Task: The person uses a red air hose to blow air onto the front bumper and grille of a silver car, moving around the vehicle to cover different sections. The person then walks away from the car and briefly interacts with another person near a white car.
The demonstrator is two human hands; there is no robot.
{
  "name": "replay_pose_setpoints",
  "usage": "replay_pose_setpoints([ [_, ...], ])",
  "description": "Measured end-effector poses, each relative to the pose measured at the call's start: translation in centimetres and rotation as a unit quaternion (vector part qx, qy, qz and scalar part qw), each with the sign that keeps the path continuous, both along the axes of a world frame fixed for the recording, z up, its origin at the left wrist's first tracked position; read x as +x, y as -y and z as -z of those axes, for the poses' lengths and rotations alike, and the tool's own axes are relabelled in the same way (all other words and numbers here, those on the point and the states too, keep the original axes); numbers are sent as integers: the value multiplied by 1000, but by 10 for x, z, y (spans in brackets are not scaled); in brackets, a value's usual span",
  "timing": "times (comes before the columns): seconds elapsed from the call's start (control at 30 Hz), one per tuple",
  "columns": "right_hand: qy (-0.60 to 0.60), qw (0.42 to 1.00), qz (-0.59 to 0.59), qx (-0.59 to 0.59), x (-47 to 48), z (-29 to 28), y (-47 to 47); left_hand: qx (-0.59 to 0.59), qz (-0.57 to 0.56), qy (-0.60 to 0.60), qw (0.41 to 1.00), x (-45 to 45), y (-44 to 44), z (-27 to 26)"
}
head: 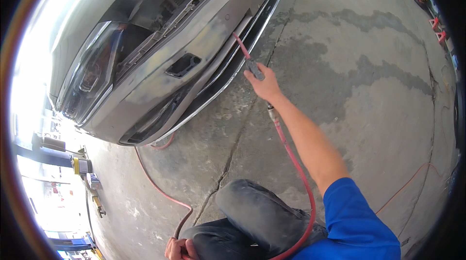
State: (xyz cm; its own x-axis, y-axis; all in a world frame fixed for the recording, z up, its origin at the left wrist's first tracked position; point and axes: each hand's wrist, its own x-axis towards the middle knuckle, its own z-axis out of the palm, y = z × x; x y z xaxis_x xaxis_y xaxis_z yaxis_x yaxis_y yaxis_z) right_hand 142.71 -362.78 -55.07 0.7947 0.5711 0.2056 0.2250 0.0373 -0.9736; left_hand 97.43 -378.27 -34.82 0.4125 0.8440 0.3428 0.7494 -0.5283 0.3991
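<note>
My right hand (267,84) grips an air blow gun (253,68) with a long red nozzle (241,45). Its tip points at the lower part of a car's front bumper (214,23); whether it touches cannot be told. Sanded, yellowish patches (160,61) surround a rectangular opening (184,65) in the bumper. From the gun's rear fitting (272,112), a red air hose (305,183) loops down past my knee. At the bottom edge my left hand (180,249), partly cut off, is closed around the hose beside my other leg.
The hose's far length (160,189) runs across the cracked concrete floor (204,151) towards the car. A headlight (93,74) sits at the bumper's corner. Left stand a tub (81,165) and a small box (93,181). An orange cord (404,189) lies right; red stands (441,37) line the edge.
</note>
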Motion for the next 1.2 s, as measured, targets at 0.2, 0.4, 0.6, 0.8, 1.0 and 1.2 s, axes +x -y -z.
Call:
replay_pose_setpoints([
  [0.2, -114, 992, -1, -55, 52, -14, -15, 2, -9, -9, 1000, -5, 3, -1],
  [0.4, -58, 997, -36, -21, 42, -13, 1, 2, -4, 0, 1000, -6, 5, 0],
  [0.6, -237, 971, -20, 5, 30, -37, 17, 28, 16, -1, 999, -4, 5, -1],
  [0.8, -237, 963, -113, -57, 93, -80, 25, 28, 3, 4, 1000, -1, 7, -5],
  [1.0, -165, 978, -46, -121, 94, -105, 29, -18, -10, 13, 1000, 2, 7, -7],
  [1.2, -169, 948, -269, -23, 71, -133, 57, -10, -2, 38, 999, 3, 3, -5],
])
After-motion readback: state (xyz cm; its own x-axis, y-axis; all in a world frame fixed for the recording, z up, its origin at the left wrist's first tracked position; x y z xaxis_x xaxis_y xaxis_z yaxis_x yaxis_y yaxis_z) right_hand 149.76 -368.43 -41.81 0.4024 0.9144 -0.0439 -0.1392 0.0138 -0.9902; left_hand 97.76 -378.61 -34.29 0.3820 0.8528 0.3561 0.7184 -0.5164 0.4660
